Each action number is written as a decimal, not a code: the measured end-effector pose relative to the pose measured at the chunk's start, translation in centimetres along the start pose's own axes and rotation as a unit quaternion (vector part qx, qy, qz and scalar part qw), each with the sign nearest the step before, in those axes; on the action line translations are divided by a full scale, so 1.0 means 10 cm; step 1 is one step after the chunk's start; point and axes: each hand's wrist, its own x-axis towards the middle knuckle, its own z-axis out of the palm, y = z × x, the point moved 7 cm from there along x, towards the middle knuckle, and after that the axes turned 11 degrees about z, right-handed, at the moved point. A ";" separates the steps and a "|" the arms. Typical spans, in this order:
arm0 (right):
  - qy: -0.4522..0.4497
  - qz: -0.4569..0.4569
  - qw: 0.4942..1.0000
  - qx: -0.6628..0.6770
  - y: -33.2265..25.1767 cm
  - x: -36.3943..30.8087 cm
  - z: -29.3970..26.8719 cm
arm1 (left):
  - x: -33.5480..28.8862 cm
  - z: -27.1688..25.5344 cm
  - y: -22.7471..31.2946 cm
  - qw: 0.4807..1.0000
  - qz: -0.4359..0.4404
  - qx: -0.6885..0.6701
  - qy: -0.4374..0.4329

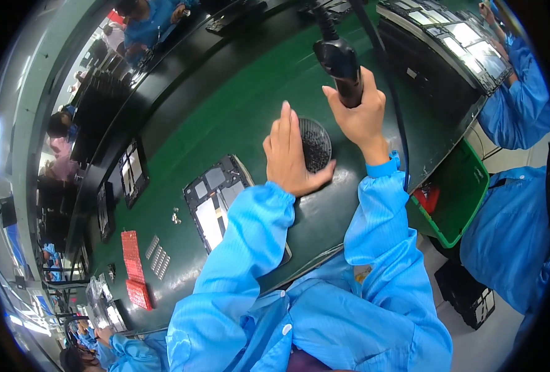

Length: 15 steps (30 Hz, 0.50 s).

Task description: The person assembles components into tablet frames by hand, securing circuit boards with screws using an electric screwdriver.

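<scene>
My left hand (288, 152) cups a round dark dish (316, 144), fingers straight along its left side and thumb at its lower right rim. Many tiny black pieces, apparently screws, lie in the dish. My right hand (362, 115) is wrapped round the black handle of an electric screwdriver (342, 65), to the right of the dish. Its cable rises from the top; its tip is hidden behind my hand. Left of my left forearm lies an opened tablet-like device (216, 195) with black and silver parts, partly covered by my sleeve.
Red bubble-wrap packs (133, 266), a sheet of small metal parts (158, 259) and more device frames (132, 170) lie left on the green table (182, 139). Device panels (455, 37) stand stacked at far right. A green bin (458, 201) and co-workers in blue (507, 235) are right.
</scene>
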 end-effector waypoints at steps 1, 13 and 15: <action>0.012 -0.007 1.000 -0.006 0.00 0.01 -0.03 | 0.07 0.06 -0.08 1.000 -0.023 0.014 0.006; 0.016 -0.020 0.998 0.054 -0.04 -0.08 0.02 | 0.25 0.20 -0.38 0.987 -0.125 0.073 -0.068; -0.052 0.071 0.996 0.022 0.03 -0.10 0.07 | 0.20 0.17 -0.36 0.978 -0.164 0.079 -0.105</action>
